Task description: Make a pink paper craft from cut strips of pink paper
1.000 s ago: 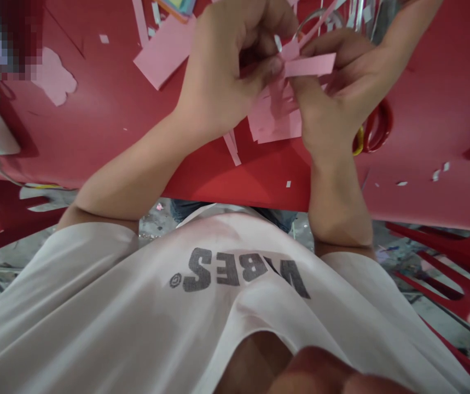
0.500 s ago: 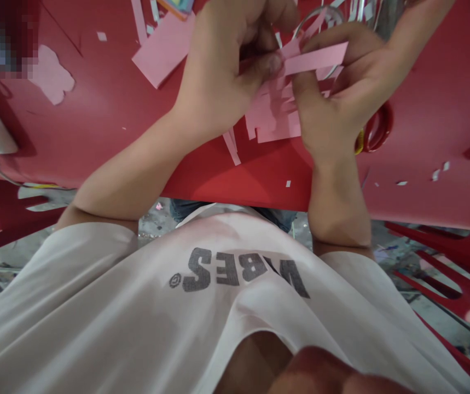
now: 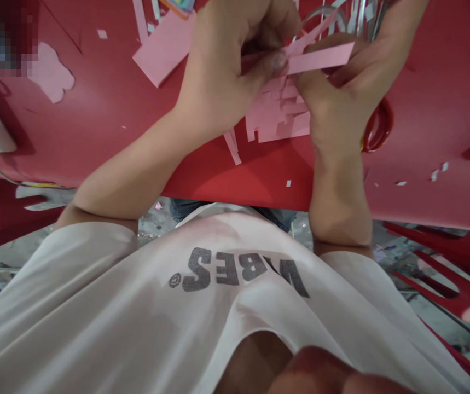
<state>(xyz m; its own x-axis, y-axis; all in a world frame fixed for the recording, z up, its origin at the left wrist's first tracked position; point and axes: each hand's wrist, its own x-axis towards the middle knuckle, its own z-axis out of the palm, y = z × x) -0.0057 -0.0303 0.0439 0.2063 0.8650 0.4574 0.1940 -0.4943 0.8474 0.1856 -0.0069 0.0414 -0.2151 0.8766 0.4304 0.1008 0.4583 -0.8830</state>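
Note:
My left hand point(image 3: 238, 65) pinches pink paper strips point(image 3: 320, 58) between thumb and curled fingers. Two strip ends stick out to the right, one straight and one angled upward. My right hand point(image 3: 337, 104) is closed around the same strips from the right, its thumb below and its fingers partly hidden behind the paper. Beneath both hands lie loose pink paper pieces point(image 3: 278, 115), overlapping on the red table point(image 3: 238, 183). Two narrow pink offcuts point(image 3: 232, 146) lie by my left wrist.
Red-handled scissors point(image 3: 379, 128) lie right of my right wrist, partly covered. A pink paper stack point(image 3: 163, 49) and a cut pink shape point(image 3: 52, 74) are on the left. A clear container point(image 3: 360, 16) stands behind my right hand. Small white scraps point(image 3: 434, 175) dot the table.
The right hand has turned slightly and its fingers have drawn in behind the strips. The strip ends have shifted a little to the right; the left hand has barely moved.

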